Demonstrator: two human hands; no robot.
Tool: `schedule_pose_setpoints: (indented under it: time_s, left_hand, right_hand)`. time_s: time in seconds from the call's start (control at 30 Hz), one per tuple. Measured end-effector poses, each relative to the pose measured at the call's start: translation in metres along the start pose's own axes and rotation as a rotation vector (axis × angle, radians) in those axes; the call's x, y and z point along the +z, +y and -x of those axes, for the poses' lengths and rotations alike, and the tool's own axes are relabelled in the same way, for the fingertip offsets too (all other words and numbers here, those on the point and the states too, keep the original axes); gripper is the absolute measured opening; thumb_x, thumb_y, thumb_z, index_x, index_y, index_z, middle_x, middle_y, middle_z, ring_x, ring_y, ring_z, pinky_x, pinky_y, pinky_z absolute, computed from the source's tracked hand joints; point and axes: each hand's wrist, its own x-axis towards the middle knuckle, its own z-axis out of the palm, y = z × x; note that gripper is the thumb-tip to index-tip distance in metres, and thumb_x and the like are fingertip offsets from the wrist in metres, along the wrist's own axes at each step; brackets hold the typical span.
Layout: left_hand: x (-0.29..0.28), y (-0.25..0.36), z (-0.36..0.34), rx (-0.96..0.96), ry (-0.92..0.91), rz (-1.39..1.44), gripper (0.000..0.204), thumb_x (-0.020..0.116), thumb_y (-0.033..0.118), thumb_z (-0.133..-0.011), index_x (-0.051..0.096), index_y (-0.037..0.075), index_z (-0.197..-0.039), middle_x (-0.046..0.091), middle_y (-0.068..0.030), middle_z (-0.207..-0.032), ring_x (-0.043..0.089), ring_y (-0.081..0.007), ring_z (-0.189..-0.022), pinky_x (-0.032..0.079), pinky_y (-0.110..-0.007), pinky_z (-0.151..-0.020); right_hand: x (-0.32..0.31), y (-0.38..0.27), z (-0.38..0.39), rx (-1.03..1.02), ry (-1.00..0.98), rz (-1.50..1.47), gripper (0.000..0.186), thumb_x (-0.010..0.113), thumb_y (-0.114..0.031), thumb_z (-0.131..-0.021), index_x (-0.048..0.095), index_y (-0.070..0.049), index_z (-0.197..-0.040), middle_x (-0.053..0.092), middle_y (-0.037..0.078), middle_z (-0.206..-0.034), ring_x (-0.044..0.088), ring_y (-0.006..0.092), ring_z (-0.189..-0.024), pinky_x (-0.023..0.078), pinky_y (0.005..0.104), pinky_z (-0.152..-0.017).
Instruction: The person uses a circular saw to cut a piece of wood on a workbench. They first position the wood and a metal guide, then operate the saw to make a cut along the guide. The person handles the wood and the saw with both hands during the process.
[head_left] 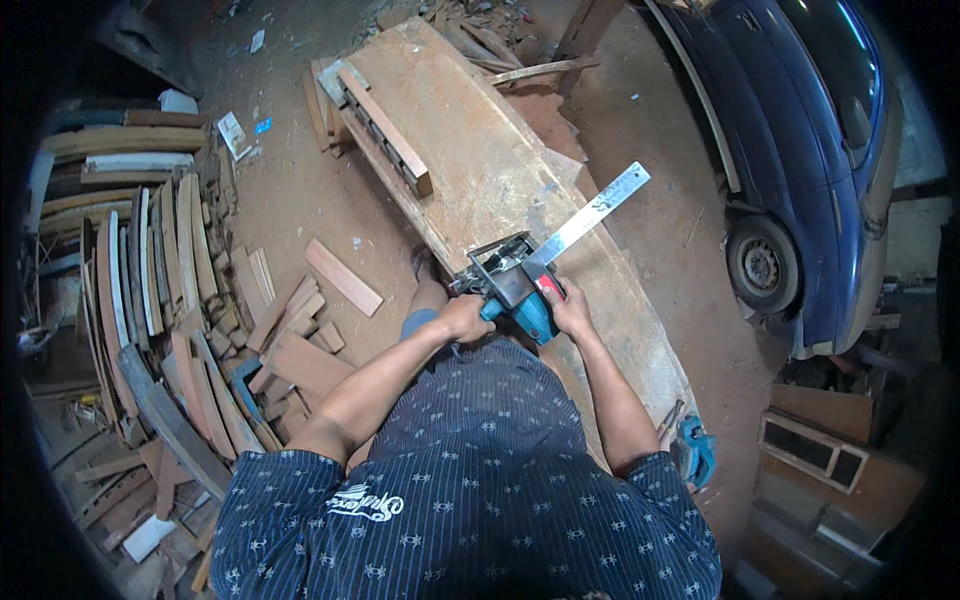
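Note:
A teal power tool (535,318), which looks like a circular saw with its metal base plate (497,255) turned up, is at the near left edge of the workbench. My left hand (465,318) is closed around its left side, by the handle. My right hand (572,308) is closed on the dark, red-marked stock of a try square (600,210). The square's stock lies against the saw's base, and its long steel blade points away to the far right. My right fingers are partly hidden behind the stock.
A long dusty wooden workbench (480,130) runs ahead, with a slotted wooden piece (385,130) on its left edge. Stacked curved boards (150,260) and offcuts (300,320) fill the left floor. Another teal tool (695,450) sits at bench right. A blue car (790,160) stands far right.

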Motion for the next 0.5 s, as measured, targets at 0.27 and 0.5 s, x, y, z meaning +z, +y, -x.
schedule_pose_setpoints:
  time_s: [0.27, 0.5]
  left_hand:
    - [-0.011, 0.014, -0.003, 0.128, 0.092, -0.101, 0.041, 0.072, 0.032, -0.077, 0.070, -0.003, -0.099, 0.068, -0.0279, -0.105, 0.067, -0.0403, -0.101, 0.053, -0.047, -0.087]
    - [-0.041, 0.033, 0.003, 0.127, -0.038, -0.192, 0.036, 0.068, 0.023, -0.070, 0.070, -0.007, -0.089, 0.069, -0.0292, -0.099, 0.068, -0.0413, -0.097, 0.054, -0.047, -0.086]
  right_hand:
    - [0.012, 0.005, -0.031, 0.044, -0.063, -0.097, 0.025, 0.066, -0.017, -0.095, 0.067, 0.000, -0.113, 0.070, 0.008, -0.099, 0.063, 0.0154, -0.087, 0.050, 0.0306, -0.081]
    - [0.016, 0.012, -0.049, 0.146, -0.115, -0.181, 0.024, 0.067, -0.018, -0.095, 0.066, 0.000, -0.112, 0.067, 0.005, -0.092, 0.060, 0.0120, -0.079, 0.050, 0.0279, -0.070]
